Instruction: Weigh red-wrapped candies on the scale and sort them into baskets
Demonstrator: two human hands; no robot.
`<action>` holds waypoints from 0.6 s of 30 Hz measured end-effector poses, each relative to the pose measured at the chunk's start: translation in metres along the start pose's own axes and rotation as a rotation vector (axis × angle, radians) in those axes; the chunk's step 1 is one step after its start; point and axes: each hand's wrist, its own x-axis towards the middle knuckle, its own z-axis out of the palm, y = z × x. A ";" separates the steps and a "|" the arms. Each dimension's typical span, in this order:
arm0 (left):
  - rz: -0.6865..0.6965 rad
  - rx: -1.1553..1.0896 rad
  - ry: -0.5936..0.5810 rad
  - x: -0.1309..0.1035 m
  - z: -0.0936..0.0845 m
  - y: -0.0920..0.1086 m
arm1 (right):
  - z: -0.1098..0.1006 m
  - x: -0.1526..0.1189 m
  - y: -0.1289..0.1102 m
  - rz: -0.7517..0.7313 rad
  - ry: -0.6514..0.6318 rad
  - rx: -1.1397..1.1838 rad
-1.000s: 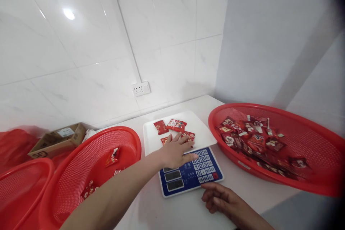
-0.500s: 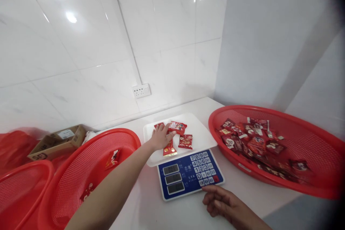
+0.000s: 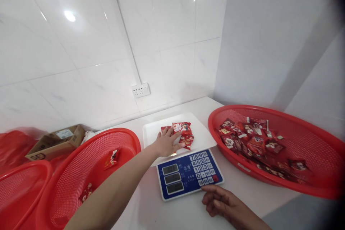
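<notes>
My left hand (image 3: 167, 143) is stretched over the white pan (image 3: 151, 129) of a scale, fingers spread across several small red candy packets (image 3: 182, 128). It touches some and partly hides them; one packet (image 3: 188, 141) lies by its thumb. My right hand (image 3: 219, 201) is just below the scale's blue keypad panel (image 3: 190, 174). Its index finger points at the panel's lower edge, the other fingers are loosely bent, and nothing shows in it.
On the right stands a large red basket (image 3: 318, 143) with many wrapped candies (image 3: 257, 143). Two red baskets are at the left; the nearer one (image 3: 124, 134) holds a few packets. Behind them are a cardboard box (image 3: 58, 142) and a wall socket (image 3: 141, 90).
My left hand has slid right across the pan, and the red packets have moved right and bunched together under it. My right hand has stayed in place.
</notes>
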 end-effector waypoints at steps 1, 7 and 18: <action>0.009 -0.001 0.008 0.001 0.001 -0.001 | 0.000 0.000 0.000 0.003 0.005 -0.006; 0.054 -0.064 0.215 -0.011 -0.011 0.006 | 0.002 -0.001 -0.004 -0.010 0.012 -0.022; 0.052 0.227 0.278 -0.131 0.018 0.023 | 0.004 -0.004 -0.010 0.004 -0.001 -0.139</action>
